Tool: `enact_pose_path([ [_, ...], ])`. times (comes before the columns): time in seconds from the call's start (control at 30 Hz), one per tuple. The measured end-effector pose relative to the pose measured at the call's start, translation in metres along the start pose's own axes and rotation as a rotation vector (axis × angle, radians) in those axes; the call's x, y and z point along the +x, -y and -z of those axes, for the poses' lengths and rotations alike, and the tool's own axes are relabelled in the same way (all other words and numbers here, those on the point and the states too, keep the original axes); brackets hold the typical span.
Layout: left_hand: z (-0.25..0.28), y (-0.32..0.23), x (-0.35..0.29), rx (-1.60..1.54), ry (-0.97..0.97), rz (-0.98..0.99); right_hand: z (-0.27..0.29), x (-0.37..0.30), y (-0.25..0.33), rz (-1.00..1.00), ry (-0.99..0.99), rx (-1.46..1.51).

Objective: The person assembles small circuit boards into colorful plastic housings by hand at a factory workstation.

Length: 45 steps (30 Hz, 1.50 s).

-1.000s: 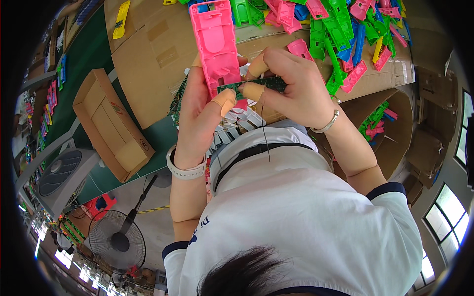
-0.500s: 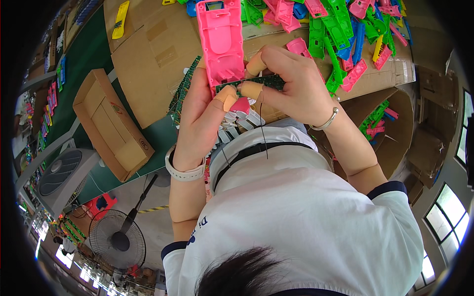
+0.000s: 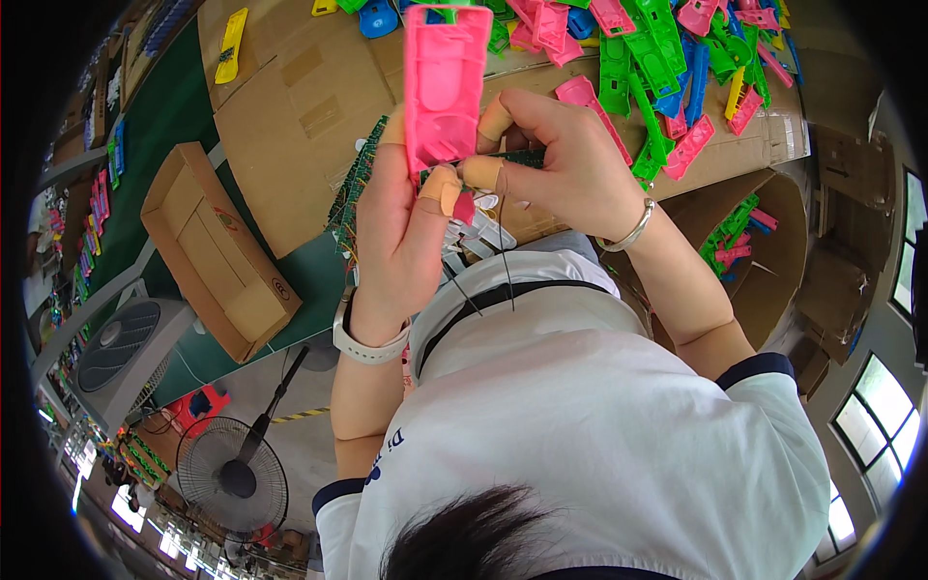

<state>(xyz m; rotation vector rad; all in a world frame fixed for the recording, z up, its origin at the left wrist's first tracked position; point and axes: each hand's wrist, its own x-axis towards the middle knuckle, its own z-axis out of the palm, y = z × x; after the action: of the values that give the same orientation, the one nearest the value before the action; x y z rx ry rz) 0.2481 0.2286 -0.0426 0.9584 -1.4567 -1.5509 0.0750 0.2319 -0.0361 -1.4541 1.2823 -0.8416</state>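
Observation:
A long pink plastic casing (image 3: 443, 72), hollow side showing, stands up from my left hand (image 3: 398, 227), whose thumb and fingers close round its lower end. My right hand (image 3: 578, 174) pinches a narrow green circuit board (image 3: 525, 157) by that same end. Most of the board lies hidden behind the fingers, so whether it sits inside the casing is unclear. Thin dark wires (image 3: 505, 253) dangle below the fingertips. Tan covers wrap several fingertips on both hands. Left of my left hand are stacked green circuit boards (image 3: 356, 184); white plastic parts (image 3: 474, 242) lie below the hands.
Pink, green, blue and yellow casings (image 3: 667, 58) are heaped at the far right of the cardboard-covered table (image 3: 290, 126). A lone yellow casing (image 3: 230, 46) lies far left. A shallow cardboard box (image 3: 222, 256) is at left, a deeper carton (image 3: 773, 261) with casings at right. A fan (image 3: 235, 478) stands lower left.
The pink casing and my left hand have shifted a little right, and the casing has turned slightly. My right hand has moved slightly left, and less of the circuit board shows.

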Motion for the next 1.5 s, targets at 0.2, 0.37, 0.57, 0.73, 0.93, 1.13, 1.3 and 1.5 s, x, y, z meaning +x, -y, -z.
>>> enact_pose_path([
  [0.2,0.002,0.004,-0.002,0.113,0.006,0.017,-0.004,-0.002,0.002,-0.031,-0.003,-0.044],
  [0.37,0.001,0.009,0.001,-0.143,-0.052,-0.001,-0.004,-0.002,-0.001,0.072,-0.009,-0.091],
  [0.57,0.002,0.014,0.001,-0.173,-0.060,0.006,-0.004,-0.006,-0.002,-0.103,0.021,0.006],
  [0.73,0.000,0.012,0.001,-0.138,-0.076,0.026,-0.007,-0.007,-0.003,-0.011,-0.070,-0.002],
  [0.93,-0.004,0.021,0.003,0.205,-0.161,0.002,-0.022,-0.006,-0.015,0.162,-0.251,-0.358],
  [1.13,-0.003,0.048,0.019,0.185,-0.350,0.000,-0.020,0.000,-0.051,0.036,-0.276,-0.401],
  [1.3,0.026,0.051,0.024,-0.643,-0.187,0.281,0.006,0.009,-0.120,0.053,-0.270,-0.706],
  [1.5,0.017,0.031,0.026,-0.717,-0.169,0.283,-0.017,-0.001,-0.087,-0.074,-0.063,0.225],
])
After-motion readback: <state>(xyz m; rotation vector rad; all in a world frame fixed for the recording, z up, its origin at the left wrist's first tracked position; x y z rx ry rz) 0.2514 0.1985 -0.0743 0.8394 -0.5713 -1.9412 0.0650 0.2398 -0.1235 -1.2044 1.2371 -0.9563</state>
